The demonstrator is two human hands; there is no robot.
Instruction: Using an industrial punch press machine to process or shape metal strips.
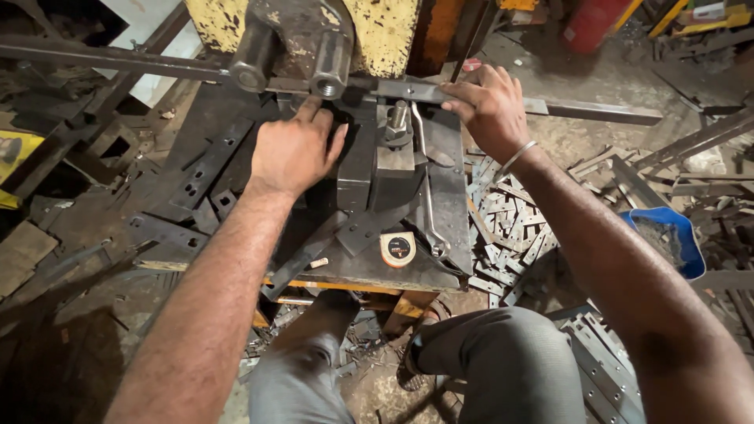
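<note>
A long flat steel bar runs across the bed of a yellow press machine, from far left to right. My right hand grips this bar just right of the machine's dark die block. Over by the left of the block, under the machine's round cylinders, my left hand rests with its fingers reaching toward the bar. A thin bangle circles my right wrist.
A long spanner and a small tape measure lie on the dark steel table. Punched flat strips lie left. Several cut metal pieces litter the floor right, beside a blue tub. My knees are below.
</note>
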